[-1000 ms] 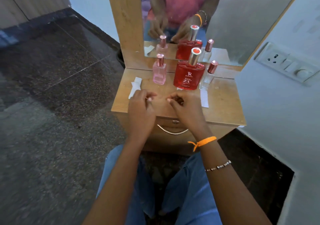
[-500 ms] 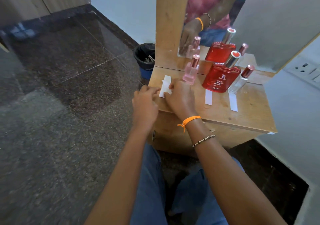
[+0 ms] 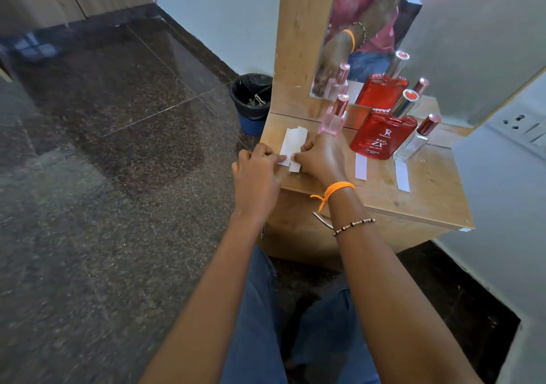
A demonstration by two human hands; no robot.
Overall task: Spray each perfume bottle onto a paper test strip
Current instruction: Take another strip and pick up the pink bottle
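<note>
At nine o'clock on the shelf (image 3: 428, 206), both hands pinch the paper stack (image 3: 292, 144): left hand (image 3: 257, 173) and right hand (image 3: 320, 159) at its near end. Best peel one strip slowly, clear of the pink bottle (image 3: 334, 117) at twelve.

Both hands meet at the table's (image 3: 428, 203) left front corner: the left hand (image 3: 257, 173) and right hand (image 3: 320, 159) pinch the paper stack (image 3: 291, 144). Along the back edge stand pink bottle (image 3: 334, 120), red bottle (image 3: 381, 135) and clear bottle (image 3: 413, 144) (two strips (image 3: 361, 166) lie before them).
</note>
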